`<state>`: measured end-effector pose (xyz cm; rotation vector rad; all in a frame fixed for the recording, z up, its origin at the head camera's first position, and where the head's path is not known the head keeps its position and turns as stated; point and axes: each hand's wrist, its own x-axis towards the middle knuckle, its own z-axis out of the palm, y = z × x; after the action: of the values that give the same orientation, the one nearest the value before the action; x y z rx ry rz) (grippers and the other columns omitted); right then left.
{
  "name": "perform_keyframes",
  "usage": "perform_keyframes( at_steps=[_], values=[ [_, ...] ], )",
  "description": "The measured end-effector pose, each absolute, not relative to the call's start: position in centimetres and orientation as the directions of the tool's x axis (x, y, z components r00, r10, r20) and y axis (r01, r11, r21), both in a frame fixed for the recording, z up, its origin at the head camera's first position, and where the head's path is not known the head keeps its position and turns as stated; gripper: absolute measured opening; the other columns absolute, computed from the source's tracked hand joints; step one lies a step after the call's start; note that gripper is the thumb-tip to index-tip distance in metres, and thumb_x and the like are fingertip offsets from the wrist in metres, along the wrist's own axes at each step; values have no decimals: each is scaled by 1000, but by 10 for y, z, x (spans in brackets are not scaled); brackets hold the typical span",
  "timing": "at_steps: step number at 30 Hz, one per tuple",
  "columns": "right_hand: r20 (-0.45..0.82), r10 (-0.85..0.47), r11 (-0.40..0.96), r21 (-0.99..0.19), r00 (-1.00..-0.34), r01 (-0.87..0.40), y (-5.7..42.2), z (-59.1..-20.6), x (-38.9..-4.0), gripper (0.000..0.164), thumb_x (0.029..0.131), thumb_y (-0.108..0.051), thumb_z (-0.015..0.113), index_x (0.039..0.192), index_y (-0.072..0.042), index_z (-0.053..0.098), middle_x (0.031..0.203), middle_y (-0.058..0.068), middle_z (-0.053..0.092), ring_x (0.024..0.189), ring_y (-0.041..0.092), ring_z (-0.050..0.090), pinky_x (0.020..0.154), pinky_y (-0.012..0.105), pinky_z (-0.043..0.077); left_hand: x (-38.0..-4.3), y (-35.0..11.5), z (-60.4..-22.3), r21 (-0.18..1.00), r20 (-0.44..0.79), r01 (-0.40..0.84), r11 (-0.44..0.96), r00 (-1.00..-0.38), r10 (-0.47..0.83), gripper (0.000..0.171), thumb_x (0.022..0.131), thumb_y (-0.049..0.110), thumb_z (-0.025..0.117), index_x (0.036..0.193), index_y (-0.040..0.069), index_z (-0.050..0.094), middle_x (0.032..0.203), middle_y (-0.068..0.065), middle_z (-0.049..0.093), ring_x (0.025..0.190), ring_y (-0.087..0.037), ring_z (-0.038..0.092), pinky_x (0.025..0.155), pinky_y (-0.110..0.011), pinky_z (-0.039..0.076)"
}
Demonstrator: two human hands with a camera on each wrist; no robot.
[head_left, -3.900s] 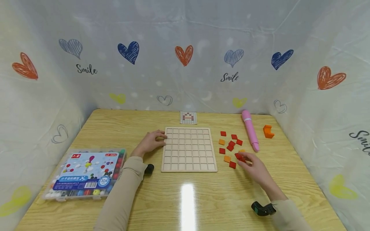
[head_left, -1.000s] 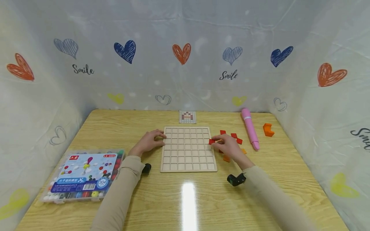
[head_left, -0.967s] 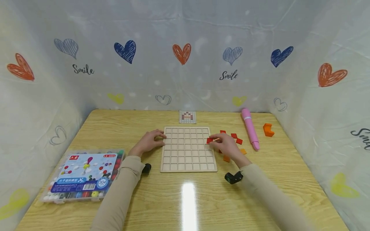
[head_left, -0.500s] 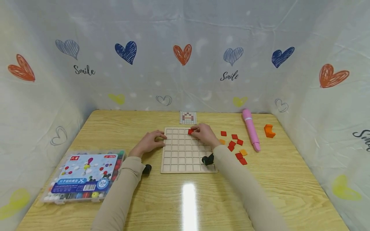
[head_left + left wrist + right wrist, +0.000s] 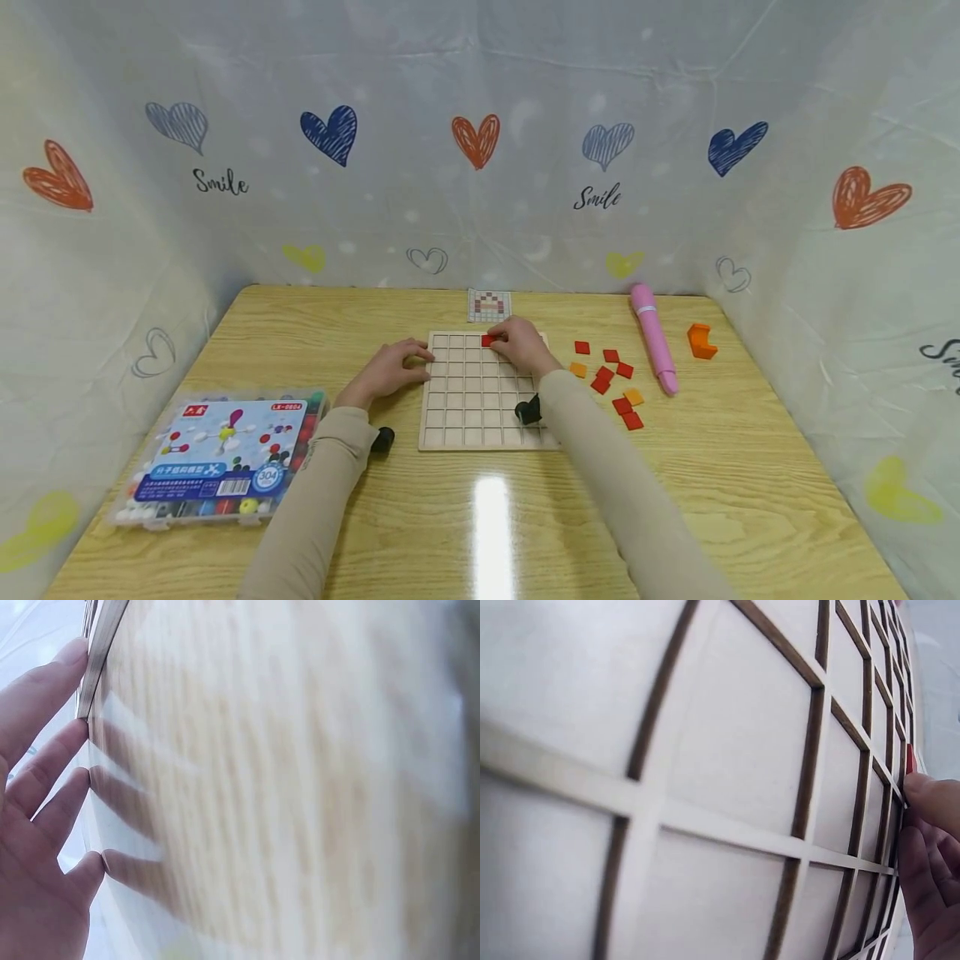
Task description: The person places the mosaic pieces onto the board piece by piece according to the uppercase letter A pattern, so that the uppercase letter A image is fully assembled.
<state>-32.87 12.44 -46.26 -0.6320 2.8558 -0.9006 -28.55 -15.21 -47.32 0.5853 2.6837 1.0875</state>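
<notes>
A wooden grid board (image 5: 472, 417) lies mid-table, its square cells bare around the work. My right hand (image 5: 522, 344) reaches over its far side and pinches a small red square tile (image 5: 487, 341) between thumb and fingers, at the middle cell of the top row. The right wrist view shows that tile (image 5: 910, 759) edge-on at the fingertips, close over the grid. At the board's left edge rests my left hand (image 5: 386, 371), fingers loosely extended; in the left wrist view its fingertips (image 5: 75, 651) touch the side of the board.
Several loose red tiles (image 5: 582, 347) and orange tiles (image 5: 577, 369) lie right of the board, partly behind my right sleeve. Behind it is a small pattern card (image 5: 489, 307). A pink cylinder (image 5: 654, 337) and an orange bracket (image 5: 701, 341) lie far right; a molecule-model box (image 5: 225, 450) sits left.
My right hand has gone from the loose tiles leftward over the board to the top row, carrying the red tile. The left hand stays at the board's edge.
</notes>
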Motion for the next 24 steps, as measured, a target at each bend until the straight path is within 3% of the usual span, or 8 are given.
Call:
perform_keyframes(
  at_steps=[24],
  values=[
    [41, -377, 742, -584, -925, -328, 125, -468, -328, 32, 95, -12, 64, 126, -3, 65, 113, 13, 61, 96, 24, 53, 85, 38, 49, -287, -152, -475, 694, -12, 299, 655, -905, 425, 29, 92, 17, 70, 119, 7, 68, 146, -18, 47, 144, -38, 25, 117, -61, 1]
  ],
)
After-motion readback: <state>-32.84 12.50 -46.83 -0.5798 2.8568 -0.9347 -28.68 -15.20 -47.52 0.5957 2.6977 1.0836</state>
